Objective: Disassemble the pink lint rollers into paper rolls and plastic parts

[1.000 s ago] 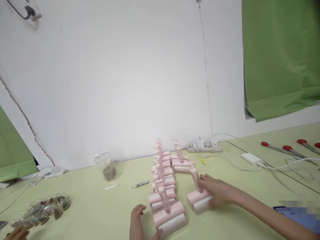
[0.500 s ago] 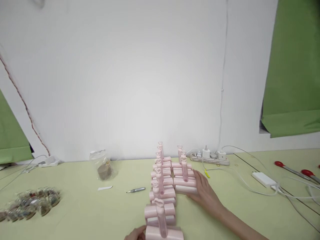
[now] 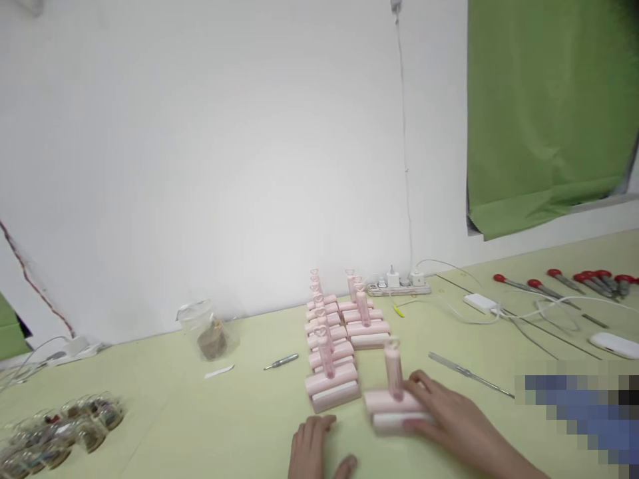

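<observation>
Two rows of pink lint rollers (image 3: 333, 332) with heart-topped handles stand on the pale green table (image 3: 210, 426). My right hand (image 3: 449, 416) is curled round the right end of a separate pink roller (image 3: 394, 402) standing in front of the shorter right row. My left hand (image 3: 314, 452) rests flat on the table with fingers spread, just in front of the nearest roller of the left row (image 3: 332, 389), holding nothing.
A clear bag with brown contents (image 3: 207, 332), a white strip (image 3: 219, 371) and a small metal tool (image 3: 282, 361) lie to the left. Small packets (image 3: 64, 426) sit far left. A power strip (image 3: 397, 287), cables, red-handled tools (image 3: 564, 283) and a metal rod (image 3: 469, 374) lie to the right.
My right hand left the back of the right row and now grips another roller nearer to me. My left hand came further into view. The camera swung right.
</observation>
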Action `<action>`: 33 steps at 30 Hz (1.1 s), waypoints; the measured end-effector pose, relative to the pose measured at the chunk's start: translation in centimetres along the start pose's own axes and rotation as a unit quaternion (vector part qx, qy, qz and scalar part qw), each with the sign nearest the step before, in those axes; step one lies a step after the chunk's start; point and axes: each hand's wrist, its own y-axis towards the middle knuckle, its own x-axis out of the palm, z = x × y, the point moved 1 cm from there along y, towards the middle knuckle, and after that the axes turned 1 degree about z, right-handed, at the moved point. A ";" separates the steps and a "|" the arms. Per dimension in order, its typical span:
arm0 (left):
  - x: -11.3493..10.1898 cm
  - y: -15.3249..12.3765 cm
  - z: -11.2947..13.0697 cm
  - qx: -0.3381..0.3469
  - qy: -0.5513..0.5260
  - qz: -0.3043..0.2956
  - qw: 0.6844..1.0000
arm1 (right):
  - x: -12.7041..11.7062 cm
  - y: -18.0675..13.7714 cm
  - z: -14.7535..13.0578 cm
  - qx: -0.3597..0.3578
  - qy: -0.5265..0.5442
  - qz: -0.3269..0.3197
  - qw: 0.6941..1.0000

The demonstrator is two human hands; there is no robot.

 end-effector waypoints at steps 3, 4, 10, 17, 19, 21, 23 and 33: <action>-1.4 1.0 1.2 -0.049 -0.059 0.071 0.994 | -1.1 2.2 2.1 0.066 -0.021 0.053 0.996; -1.9 1.6 1.3 -0.074 -0.076 0.075 0.992 | -1.1 3.3 2.4 0.076 -0.026 0.063 0.995; -2.4 5.1 0.5 -0.114 -0.188 0.006 0.976 | 0.9 7.8 2.0 0.065 -0.011 0.122 0.990; -2.8 3.9 -1.0 -0.062 -0.223 -0.010 0.973 | 2.5 4.4 -4.4 -0.060 0.017 0.175 0.983; -3.3 3.0 -1.2 -0.047 -0.221 -0.014 0.974 | 2.7 3.6 -7.1 -0.104 0.072 0.120 0.985; -3.6 2.3 -1.4 -0.042 -0.236 -0.040 0.970 | 3.0 3.4 -9.3 -0.086 0.141 0.076 0.983; -3.7 2.0 -1.6 -0.055 -0.260 -0.069 0.962 | 3.6 3.7 -10.7 -0.056 0.181 0.048 0.981; -2.7 2.3 -2.3 0.081 -0.083 0.059 0.991 | 3.1 4.9 -9.0 -0.034 0.293 0.057 0.954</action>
